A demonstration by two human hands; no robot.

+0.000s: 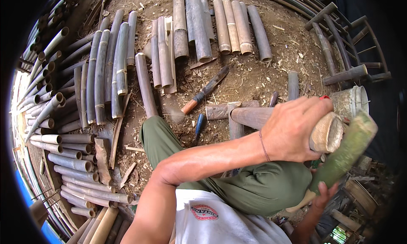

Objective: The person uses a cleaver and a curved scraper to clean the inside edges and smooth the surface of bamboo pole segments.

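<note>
Left hand (296,131) wrapped tight around a wooden mallet (326,133); right hand (322,197) closed under a green bamboo piece (345,153).

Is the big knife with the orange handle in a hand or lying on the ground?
Lying on the ground. The knife rests flat on the dirt among wood chips, apart from both hands, between the bamboo poles and the person's knee.

Bare earth floor (263,74) strewn with wood chips and shavings, under even daylight, with cut bamboo poles (106,70) lying in rows at the left and top, a wooden slatted frame (343,44) at upper right, and a pale bucket (351,100) beside it.
</note>
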